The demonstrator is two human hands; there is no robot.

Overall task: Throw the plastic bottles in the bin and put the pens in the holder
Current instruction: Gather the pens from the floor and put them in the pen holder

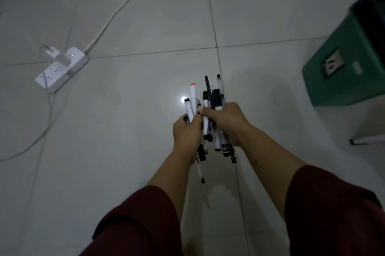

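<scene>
A bundle of several pens and markers [208, 107] is gripped between both hands above the tiled floor. The bundle is mostly black and white, and one white marker has an orange cap. My left hand [186, 135] wraps the left side of the bundle. My right hand [228, 122] closes around the right side, thumb across the front. The pen ends stick out above and below the hands. A green bin [341, 62] lined with a black bag stands at the right edge. I see no pen holder and no plastic bottles.
A white power strip [60, 68] with a plugged-in charger lies on the floor at the left. Its white cable [116, 10] curves across the far floor. A thin wire trails from it toward the lower left. A small metal foot shows at the right below the bin.
</scene>
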